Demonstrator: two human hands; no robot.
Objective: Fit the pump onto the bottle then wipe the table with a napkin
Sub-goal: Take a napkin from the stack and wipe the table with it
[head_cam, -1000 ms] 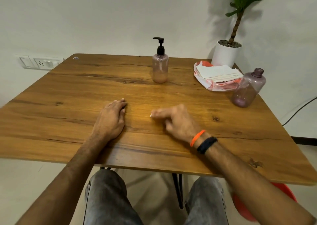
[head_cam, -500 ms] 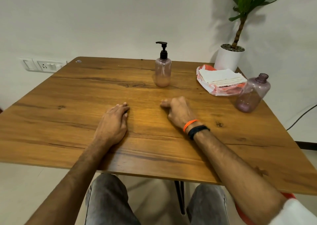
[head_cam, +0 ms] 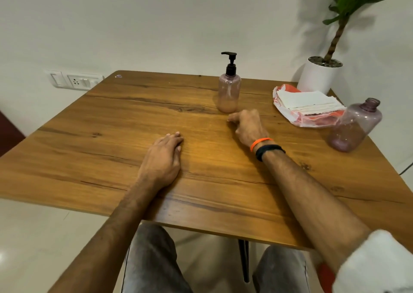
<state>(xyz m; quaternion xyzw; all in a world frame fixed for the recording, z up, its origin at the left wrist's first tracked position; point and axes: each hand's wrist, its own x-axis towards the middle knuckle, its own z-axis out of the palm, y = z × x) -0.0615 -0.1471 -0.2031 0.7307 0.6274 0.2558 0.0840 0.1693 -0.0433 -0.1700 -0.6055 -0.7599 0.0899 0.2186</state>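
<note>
Wooden table [head_cam: 116, 140] fills mid-frame. Potted plant [head_cam: 321, 73] upper right. Napkin stack [head_cam: 308, 101] on its wrapper right of centre, w/ open-necked empty bottle [head_cam: 355, 125] just beside. Pump bottle [head_cam: 229, 89] upright, top centre. Left hand [head_cam: 163, 158] flat, fingers straight. Right hand [head_cam: 248, 125] near pump bottle, fingers loosely curled, holding nothing.

No text, label, brand or number can be read here. The pump bottle [head_cam: 229, 91] and the open bottle [head_cam: 354, 126] carry no label. The plastic wrap [head_cam: 290, 114] under the napkins has orange-red print, but it is too crumpled and small to read.
</note>
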